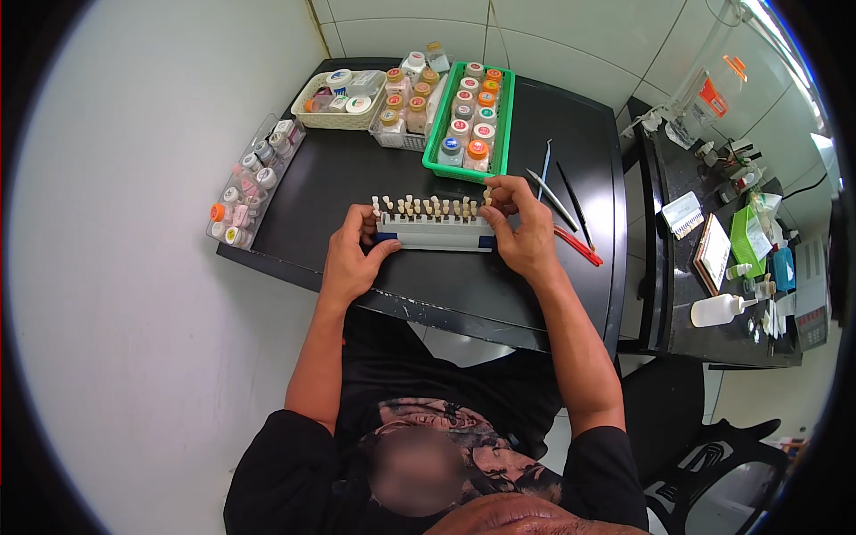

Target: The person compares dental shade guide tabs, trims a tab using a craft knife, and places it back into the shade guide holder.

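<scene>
A dental shade guide [432,227], a white holder with dark blue ends and a row of tooth-coloured tabs [437,209] along its top, is at the front part of the black table. My left hand [357,254] grips its left end, with the thumb on the front and the fingers behind. At the right end, my right hand [524,227] has its fingers and thumb closed around an end shade tab [488,195], which stands higher than the others. Part of that tab is hidden by the fingers.
A green basket [510,116] of capped jars stands behind the guide. Cream [309,116] and clear baskets sit further left, and a clear jar rack [259,192] lines the left edge. Red tweezers [580,245], a white pen-like tool [553,199] and thin instruments lie at right.
</scene>
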Available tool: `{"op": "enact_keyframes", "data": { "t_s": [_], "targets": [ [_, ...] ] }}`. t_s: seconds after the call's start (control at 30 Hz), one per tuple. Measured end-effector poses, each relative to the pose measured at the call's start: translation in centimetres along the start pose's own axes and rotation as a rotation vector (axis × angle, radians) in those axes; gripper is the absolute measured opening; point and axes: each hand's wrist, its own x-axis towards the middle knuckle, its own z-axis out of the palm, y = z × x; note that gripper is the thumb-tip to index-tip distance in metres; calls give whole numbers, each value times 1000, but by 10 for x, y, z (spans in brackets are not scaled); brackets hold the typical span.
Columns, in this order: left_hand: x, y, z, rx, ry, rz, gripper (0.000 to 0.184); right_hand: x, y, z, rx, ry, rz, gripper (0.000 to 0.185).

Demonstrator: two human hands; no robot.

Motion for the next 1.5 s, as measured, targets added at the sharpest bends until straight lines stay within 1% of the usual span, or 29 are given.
{"op": "enact_keyframes", "data": {
  "t_s": [0.07, 0.13, 0.27, 0.37, 0.47, 0.67, 0.97, 1.07, 1.1, 1.17, 1.23, 1.27, 1.3, 1.33, 1.37, 1.4, 1.43, 1.5],
  "targets": [
    [0, 1, 0, 18, 3, -4, 47, -1, 2, -3, -5, -48, 14, 40],
    [-1, 1, 0, 35, 17, -4, 47, 0, 1, -8, -10, -104, 18, 47],
    [0, -1, 2, 27, 53, 7, 46, 2, -7, -22, -63, -266, 51, 65],
    [1, -4, 1, 40, 42, -17, 45, 1, -12, -24, -108, -337, 124, 79],
    [1, -6, 1, 50, 39, -30, 45, 0, -5, -22, -105, -339, 117, 84],
    [1, -6, 1, 44, 41, -22, 45, 0, 1, -19, -42, -332, 136, 82],
    [1, -1, 1, 30, 39, -21, 44, 0, -1, -20, -73, -333, 124, 81],
    [1, 1, -1, 65, 23, -39, 44, 4, -24, -31, -163, -215, 28, 82],
    [1, 3, -2, 67, 24, -41, 44, 4, -44, -36, -140, -114, -15, 77],
    [0, 9, -2, 72, 33, -57, 44, -14, -81, -52, 81, -60, -131, 57],
    [-1, 10, -2, 65, 38, -59, 44, -36, -115, -53, 458, -446, -178, 40],
    [1, 10, -3, 63, 37, -52, 44, -55, -122, -41, 549, -675, -77, 28],
    [1, 3, -2, 55, 39, -58, 48, -73, -128, -21, 583, -834, 51, 27],
    [2, 4, -3, 51, 41, -60, 49, -96, -118, 8, 556, -906, 116, 25],
    [1, 4, -3, 48, 43, -67, 49, -116, -105, 33, 371, -977, 253, 24],
    [1, 5, -3, 48, 46, -74, 49, -146, -77, 61, 150, -944, 273, 23],
    [1, 4, -3, 24, 41, -94, 49, -188, -31, 91, -49, -961, 352, 28],
    [1, 4, -5, -6, 29, -87, 48, -253, 66, 142, -207, -947, 496, 46]
  ]
}}
